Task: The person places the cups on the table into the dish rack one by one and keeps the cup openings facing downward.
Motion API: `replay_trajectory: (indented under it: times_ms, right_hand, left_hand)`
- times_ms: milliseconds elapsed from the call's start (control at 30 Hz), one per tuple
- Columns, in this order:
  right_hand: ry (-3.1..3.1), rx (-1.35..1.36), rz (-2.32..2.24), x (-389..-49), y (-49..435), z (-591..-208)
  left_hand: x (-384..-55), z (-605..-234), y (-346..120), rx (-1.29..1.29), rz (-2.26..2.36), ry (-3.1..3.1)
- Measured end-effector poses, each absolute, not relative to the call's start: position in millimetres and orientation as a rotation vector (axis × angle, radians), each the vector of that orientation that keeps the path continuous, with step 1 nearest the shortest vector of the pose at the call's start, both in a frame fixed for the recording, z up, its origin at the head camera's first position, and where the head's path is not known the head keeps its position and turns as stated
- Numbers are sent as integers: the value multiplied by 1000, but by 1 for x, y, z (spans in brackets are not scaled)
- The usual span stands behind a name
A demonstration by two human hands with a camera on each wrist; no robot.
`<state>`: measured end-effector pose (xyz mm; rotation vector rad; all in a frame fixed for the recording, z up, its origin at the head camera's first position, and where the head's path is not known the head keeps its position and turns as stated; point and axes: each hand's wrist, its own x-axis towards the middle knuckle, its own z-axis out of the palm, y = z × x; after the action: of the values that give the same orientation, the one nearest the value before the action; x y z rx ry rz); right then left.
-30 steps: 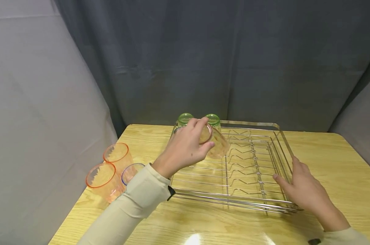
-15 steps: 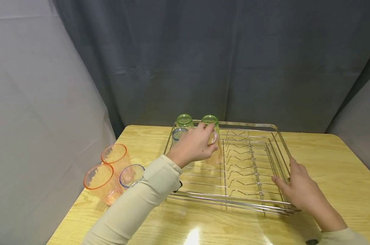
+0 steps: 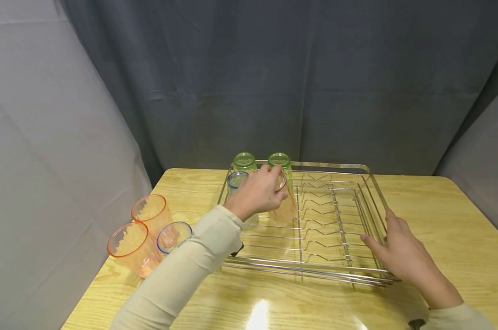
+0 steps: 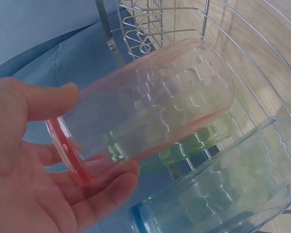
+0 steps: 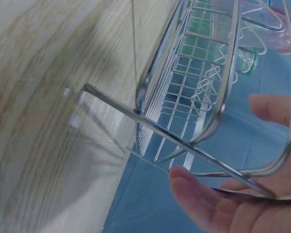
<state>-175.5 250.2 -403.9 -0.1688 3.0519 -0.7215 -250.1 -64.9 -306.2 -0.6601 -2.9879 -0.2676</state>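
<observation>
Clear pink-orange tapered tumbler [image 3: 284, 211]: has swung from a strong tilt a second ago to nearly upright, base up, at the left part of the silver rectangular metal-wire rack [image 3: 331, 165]; whether its rim touches the wires cannot be told.
Left grip [image 3: 257, 191]: grasps this tumbler around its base, thumb opposite the fingers.
Right grip [image 3: 410, 252]: loose, resting on the rack's right rail, thumb reaching inside.
Rack's load: two clear green tumblers [image 3: 244, 160] [image 3: 279, 160], base up at the back; one clear blue tumbler [image 3: 237, 181], base up at the left.
Yellow wood-grain table [image 3: 240, 298]: left of the rack, two clear orange-rimmed tumblers [image 3: 129, 247] [image 3: 153, 215] and one blue-rimmed tumbler [image 3: 174, 236] stand mouth up.
</observation>
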Motion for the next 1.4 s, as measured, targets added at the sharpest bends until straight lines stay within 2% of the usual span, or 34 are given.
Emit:
replay_trajectory:
  times_ms: [967,1400]
  right_hand:
    - [3059,-134,-679,-175,251,-405]
    - [3060,-149,-693,-175,251,-405]
  left_hand:
    - [-260,-325,-59,-651,-313,-3043]
    - [-266,-330,-51,-509,-308,-3075]
